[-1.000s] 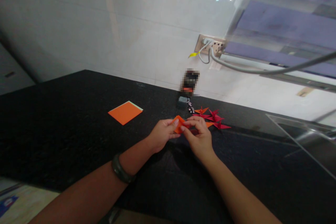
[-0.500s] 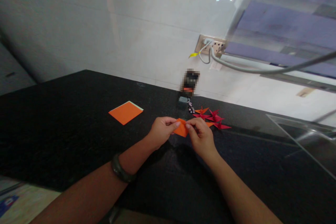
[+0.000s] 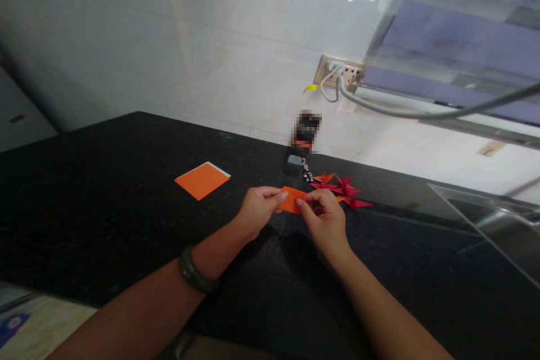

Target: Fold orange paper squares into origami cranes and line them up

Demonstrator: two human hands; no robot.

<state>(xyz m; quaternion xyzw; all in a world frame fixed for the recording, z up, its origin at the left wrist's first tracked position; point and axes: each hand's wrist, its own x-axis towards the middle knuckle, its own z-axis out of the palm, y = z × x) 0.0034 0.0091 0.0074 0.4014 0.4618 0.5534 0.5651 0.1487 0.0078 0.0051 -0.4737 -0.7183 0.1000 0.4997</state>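
A small folded orange paper (image 3: 293,200) is held just above the black countertop (image 3: 105,208) between both my hands. My left hand (image 3: 258,211) pinches its left end with thumb and fingers closed. My right hand (image 3: 324,219) pinches its right end, fingers curled. My left wrist wears a dark band (image 3: 193,274). Right behind my right hand lie several folded paper cranes (image 3: 341,188), red and orange.
A stack of square paper sheets (image 3: 202,179), orange on top, lies to the left. A small grey box (image 3: 292,162) and a blurred dark object (image 3: 306,132) sit by the tiled wall. A wall socket (image 3: 338,72) with cables is above. A steel sink (image 3: 498,225) is at the right.
The orange paper has been turned and flattened between my fingers, from an upright point to a wider flat shape. Both hands stayed in place.
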